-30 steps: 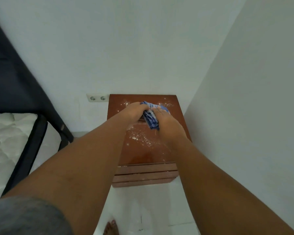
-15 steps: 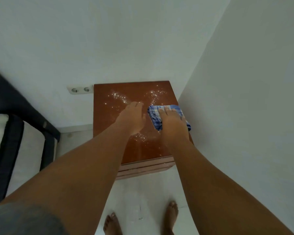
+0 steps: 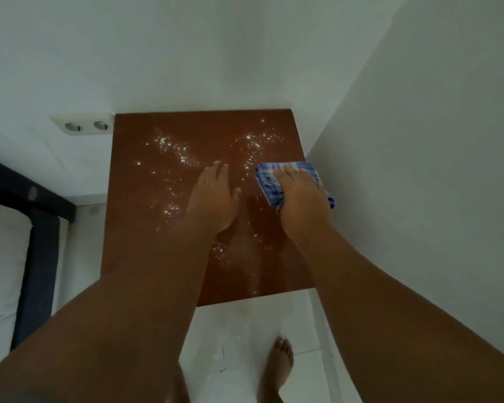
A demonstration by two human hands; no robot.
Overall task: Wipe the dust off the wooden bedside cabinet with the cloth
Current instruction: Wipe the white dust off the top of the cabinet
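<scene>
The reddish-brown wooden bedside cabinet [image 3: 146,228] stands in the room's corner, seen from straight above. White dust [image 3: 172,148] lies scattered over its top in patches at the back left, back right and front middle. A blue-and-white checked cloth [image 3: 269,181] lies folded at the cabinet's right edge. My right hand [image 3: 300,199] presses flat on the cloth and covers most of it. My left hand [image 3: 214,196] rests flat on the bare wood just left of the cloth, fingers together, holding nothing.
White walls close in behind and to the right of the cabinet. A double wall socket [image 3: 83,126] sits left of its back corner. A dark bed frame with a white mattress [image 3: 3,257] is at the left. My bare foot [image 3: 278,365] stands on the white tiled floor.
The view has tilted down over the cabinet. My left hand let go of the cloth and lies flat on the wood. My right hand laid the cloth at the right edge.
</scene>
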